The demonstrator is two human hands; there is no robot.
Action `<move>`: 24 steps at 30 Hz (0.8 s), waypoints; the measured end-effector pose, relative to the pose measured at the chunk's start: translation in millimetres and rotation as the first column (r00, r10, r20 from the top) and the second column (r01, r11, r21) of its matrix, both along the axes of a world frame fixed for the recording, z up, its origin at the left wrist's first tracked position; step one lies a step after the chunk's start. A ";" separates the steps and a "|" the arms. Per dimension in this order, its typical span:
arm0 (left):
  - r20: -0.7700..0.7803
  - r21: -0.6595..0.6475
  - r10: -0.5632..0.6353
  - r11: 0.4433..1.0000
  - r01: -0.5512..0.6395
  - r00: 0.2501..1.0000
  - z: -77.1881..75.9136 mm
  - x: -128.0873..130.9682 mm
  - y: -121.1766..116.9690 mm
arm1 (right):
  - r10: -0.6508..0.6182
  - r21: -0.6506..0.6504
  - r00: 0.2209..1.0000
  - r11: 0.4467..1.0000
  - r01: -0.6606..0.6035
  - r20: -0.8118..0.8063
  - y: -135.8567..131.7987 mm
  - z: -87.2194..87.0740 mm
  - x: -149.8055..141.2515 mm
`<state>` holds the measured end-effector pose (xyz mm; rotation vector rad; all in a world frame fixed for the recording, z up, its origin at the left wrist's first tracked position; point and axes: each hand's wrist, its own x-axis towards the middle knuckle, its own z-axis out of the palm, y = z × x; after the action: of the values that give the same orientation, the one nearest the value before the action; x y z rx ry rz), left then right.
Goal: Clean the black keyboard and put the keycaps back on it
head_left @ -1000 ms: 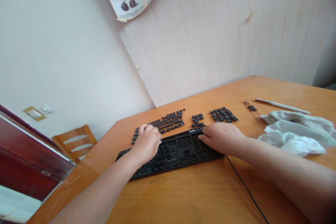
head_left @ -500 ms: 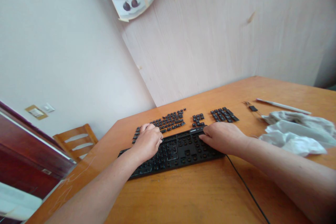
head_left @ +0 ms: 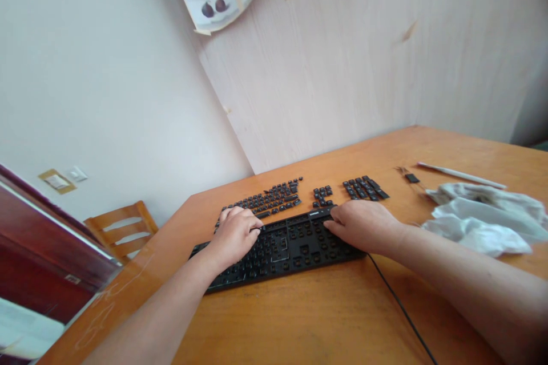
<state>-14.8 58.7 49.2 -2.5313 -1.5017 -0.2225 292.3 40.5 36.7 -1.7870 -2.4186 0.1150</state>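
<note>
A black keyboard [head_left: 295,248] with its keycaps off lies on the orange wooden table [head_left: 299,319]. Rows of loose black keycaps [head_left: 274,198] are laid out just behind it, with two smaller groups [head_left: 363,188] to the right. My left hand [head_left: 233,234] hovers over the keyboard's left part. Its fingers are curled and pinched together, and what they hold is too small to make out. My right hand [head_left: 363,223] lies over the keyboard's right end, fingers wrapped on its far edge.
The keyboard's black cable [head_left: 402,313] runs toward me on the right. A crumpled white cloth [head_left: 479,219], a thin white stick [head_left: 460,174] and a small black part [head_left: 411,178] lie at the right. A wooden chair [head_left: 122,228] stands left of the table, near the walls.
My left hand has drawn back from the keycap rows toward me, onto the keyboard's left part. My right hand has stayed on the keyboard's right end.
</note>
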 end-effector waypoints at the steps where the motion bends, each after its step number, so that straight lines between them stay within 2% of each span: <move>1: 0.000 -0.004 -0.001 1.000 0.001 1.000 0.1 -0.1 0.6 | 0.001 0.003 1.000 1.000 -0.001 -0.001 0.1 -0.5 0.2; 16: -0.053 0.005 -0.081 0.997 0.081 0.995 9.4 8.7 -0.7 | -0.008 0.002 1.000 1.000 0.008 0.001 1.1 -1.2 0.0; 24: -0.063 -0.005 -0.058 0.998 0.058 0.996 6.9 10.4 0.8 | -0.001 0.013 1.000 1.000 0.001 0.004 1.7 -1.7 0.8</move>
<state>-4.5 59.5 56.1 -2.5609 -1.4082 -0.1473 293.1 42.1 35.0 -1.7841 -2.4158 0.0955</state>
